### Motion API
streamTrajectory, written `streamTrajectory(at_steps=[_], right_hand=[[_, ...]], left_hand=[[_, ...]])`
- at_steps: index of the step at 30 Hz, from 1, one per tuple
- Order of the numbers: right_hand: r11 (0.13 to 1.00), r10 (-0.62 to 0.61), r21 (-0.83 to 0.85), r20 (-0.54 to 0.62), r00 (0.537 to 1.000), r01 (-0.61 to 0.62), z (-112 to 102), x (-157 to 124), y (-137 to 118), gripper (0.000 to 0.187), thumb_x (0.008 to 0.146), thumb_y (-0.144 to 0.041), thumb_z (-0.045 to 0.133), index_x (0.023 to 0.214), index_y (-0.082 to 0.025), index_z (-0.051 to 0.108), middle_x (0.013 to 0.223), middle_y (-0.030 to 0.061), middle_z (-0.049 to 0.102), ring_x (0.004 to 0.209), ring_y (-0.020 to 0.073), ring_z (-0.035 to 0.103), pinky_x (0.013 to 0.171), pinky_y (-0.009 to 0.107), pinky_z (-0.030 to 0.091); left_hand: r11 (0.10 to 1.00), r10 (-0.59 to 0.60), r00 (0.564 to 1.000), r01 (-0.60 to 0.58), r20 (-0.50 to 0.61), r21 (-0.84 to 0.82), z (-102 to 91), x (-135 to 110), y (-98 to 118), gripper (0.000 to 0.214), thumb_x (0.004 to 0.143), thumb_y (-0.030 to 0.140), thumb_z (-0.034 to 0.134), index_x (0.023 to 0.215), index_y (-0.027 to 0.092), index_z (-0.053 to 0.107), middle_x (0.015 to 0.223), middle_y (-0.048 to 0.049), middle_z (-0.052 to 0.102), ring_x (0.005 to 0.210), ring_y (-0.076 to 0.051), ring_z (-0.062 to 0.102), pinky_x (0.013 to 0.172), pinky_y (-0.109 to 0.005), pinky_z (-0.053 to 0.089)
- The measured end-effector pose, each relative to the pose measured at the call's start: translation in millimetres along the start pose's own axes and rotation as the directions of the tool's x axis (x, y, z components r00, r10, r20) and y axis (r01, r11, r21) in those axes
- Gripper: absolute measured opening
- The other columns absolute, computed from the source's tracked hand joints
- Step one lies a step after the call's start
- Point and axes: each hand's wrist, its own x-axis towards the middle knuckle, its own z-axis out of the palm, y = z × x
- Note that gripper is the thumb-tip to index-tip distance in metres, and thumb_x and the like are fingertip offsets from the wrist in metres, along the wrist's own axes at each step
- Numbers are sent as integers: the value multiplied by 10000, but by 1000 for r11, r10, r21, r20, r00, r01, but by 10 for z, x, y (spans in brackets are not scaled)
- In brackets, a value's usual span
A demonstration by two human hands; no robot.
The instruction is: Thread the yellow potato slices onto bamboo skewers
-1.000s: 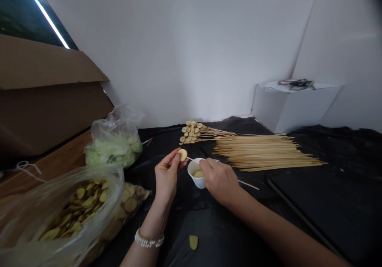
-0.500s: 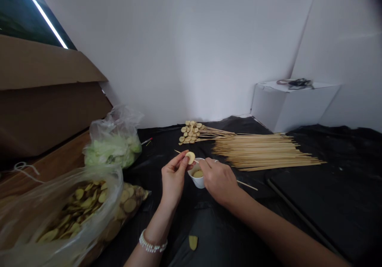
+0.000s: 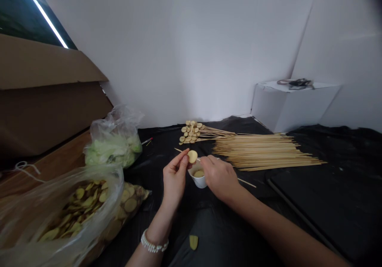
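Observation:
Between the thumb and fingers of my left hand (image 3: 175, 174) is a round, pale potato slice (image 3: 192, 156). A thin wooden skewer (image 3: 247, 182) runs through or behind the slice; its tip pokes out left of my left fingers. My right hand (image 3: 219, 176) is closed around the skewer to the right of the slice, and the far end sticks out past the wrist. Just below the slice stands a white paper cup (image 3: 199, 182) with something yellowish inside, partly covered by my right hand. One loose cut slice (image 3: 193, 242) lies on the black sheet nearer to me.
Bare skewers (image 3: 262, 151) lie in a wide pile at right, beside skewers tipped with slices (image 3: 191, 131). Left are an open plastic bag of slices (image 3: 86, 203) and a bag of pale green leaves (image 3: 115, 149). A white box (image 3: 295, 104) stands back right, a cardboard box (image 3: 50, 115) left.
The slice between my fingers has shifted slightly to the right and now faces me more fully. Both hands have moved only a little, still on the skewer.

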Motion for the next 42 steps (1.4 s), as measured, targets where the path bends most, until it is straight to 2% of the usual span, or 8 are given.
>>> streamTrajectory(at_steps=[4, 8, 12, 17, 23, 28, 36, 42], right_hand=[[972, 182, 147, 30, 983, -185, 16, 89, 125, 209, 936, -297, 417, 967, -210, 604, 868, 24, 665, 779, 142, 602, 645, 240, 343], [943, 260, 166, 173, 950, -289, 96, 135, 230, 253, 887, -372, 486, 1047, -220, 611, 772, 28, 681, 722, 167, 610, 623, 250, 332], [942, 182, 238, 227, 957, -236, 156, 137, 249, 218, 876, -229, 430, 807, -189, 634, 720, 24, 665, 651, 131, 584, 592, 229, 315], [932, 171, 303, 112, 979, -198, 130, 119, 194, 214, 888, -199, 395, 897, -193, 608, 750, 16, 667, 662, 130, 593, 612, 224, 326], [970, 106, 215, 65, 992, -117, 119, 83, 131, 246, 919, -190, 362, 1017, -193, 587, 874, 29, 684, 761, 140, 621, 651, 227, 346], [988, 30, 150, 74, 997, -41, 158, 53, 103, 261, 937, -185, 338, 1028, -187, 581, 923, 37, 681, 808, 131, 618, 672, 222, 361], [975, 55, 211, 53, 997, -64, 127, 56, 88, 254, 921, -172, 359, 1033, -190, 586, 902, 20, 684, 781, 134, 624, 669, 227, 358], [949, 132, 278, 71, 989, -146, 110, 93, 149, 222, 895, -194, 386, 974, -203, 594, 791, 12, 680, 708, 135, 618, 630, 221, 343]], left_hand=[[992, 106, 994, -105, -13, 63, -42, 31, -32, 399, 794, 369, 621, 1139, 169, 639, 822, -56, 719, 782, -172, 667, 759, -296, 514], [982, 111, 993, -117, 47, 146, -71, 84, -137, 214, 758, 315, 649, 900, 161, 691, 880, -77, 704, 831, -185, 653, 773, -300, 504], [959, 96, 974, -145, 204, 243, -95, 109, -230, 137, 741, 276, 644, 803, 171, 707, 1003, -100, 679, 905, -210, 640, 769, -315, 509], [903, 151, 942, -255, 300, 345, -121, 109, -217, 161, 789, 254, 594, 860, 193, 725, 1024, -92, 681, 937, -214, 638, 840, -347, 492], [660, 205, 891, -431, 404, 616, -103, 34, -150, 283, 822, 212, 538, 1063, 227, 686, 1132, -88, 657, 1043, -236, 599, 917, -374, 446], [525, 116, 891, -431, 439, 734, -84, -28, -165, 331, 791, 209, 574, 1110, 251, 649, 1113, -87, 659, 1021, -265, 600, 836, -367, 467], [581, 176, 904, -415, 389, 700, -70, -29, -140, 99, 779, 228, 610, 845, 250, 682, 1057, -52, 667, 968, -229, 602, 826, -353, 463], [723, 260, 907, -410, 331, 556, -33, -5, -75, 19, 736, 213, 632, 740, 211, 650, 1121, -74, 649, 1043, -238, 591, 929, -399, 425]])
